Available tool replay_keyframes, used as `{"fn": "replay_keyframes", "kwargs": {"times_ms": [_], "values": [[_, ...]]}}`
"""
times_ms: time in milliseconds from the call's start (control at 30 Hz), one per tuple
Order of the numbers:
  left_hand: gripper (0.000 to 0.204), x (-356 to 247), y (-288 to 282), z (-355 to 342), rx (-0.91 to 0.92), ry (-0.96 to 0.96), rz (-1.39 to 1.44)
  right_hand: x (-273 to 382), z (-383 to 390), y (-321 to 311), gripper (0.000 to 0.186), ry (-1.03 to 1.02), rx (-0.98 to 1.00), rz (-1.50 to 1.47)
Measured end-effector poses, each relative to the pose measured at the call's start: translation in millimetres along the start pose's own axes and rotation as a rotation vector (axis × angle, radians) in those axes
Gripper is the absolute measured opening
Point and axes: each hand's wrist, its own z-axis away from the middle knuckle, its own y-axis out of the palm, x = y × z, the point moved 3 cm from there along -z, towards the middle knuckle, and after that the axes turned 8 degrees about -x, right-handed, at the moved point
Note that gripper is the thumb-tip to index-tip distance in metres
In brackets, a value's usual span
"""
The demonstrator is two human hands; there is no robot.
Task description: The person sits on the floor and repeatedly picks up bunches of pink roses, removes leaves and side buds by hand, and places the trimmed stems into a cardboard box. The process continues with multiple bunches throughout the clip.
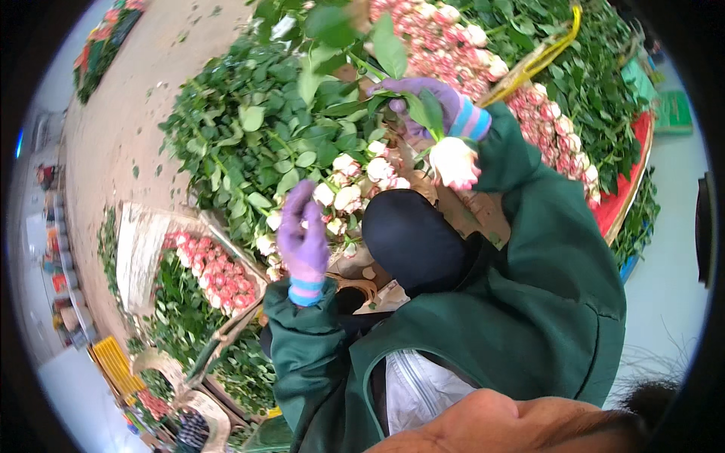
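My right hand, in a purple glove with a striped cuff, is closed around the stem of a rose. Its white bloom with pink edges hangs toward me, and its leafy stem reaches away past the fingers. In a matching glove, my left hand is raised with the fingers apart and holds nothing. Just beside it lie several cream-pink roses, their blooms toward me. Their leafy stems spread out to the far left in a thick heap.
Dense rows of pink-white roses lie at the far side and right, crossed by a yellow strap. Wrapped pink roses stand at the left. A yellow crate sits at lower left. Loose leaves dot the floor.
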Motion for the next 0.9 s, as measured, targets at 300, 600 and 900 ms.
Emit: {"fn": "replay_keyframes", "kwargs": {"times_ms": [300,600,900], "values": [[0.026,-85.6,36.0,59.4,0.297,-0.372,0.468,-76.3,6.8,95.8,0.046,0.203,0.828,-0.526],[0.036,-93.1,19.6,75.0,0.311,-0.677,1.131,-92.2,57.1,167.0,0.038,-0.018,0.257,0.176],[0.030,-78.8,-31.3,87.4,0.196,-0.570,1.157,-78.5,141.1,174.2,0.034,-1.370,0.167,1.411]]}}
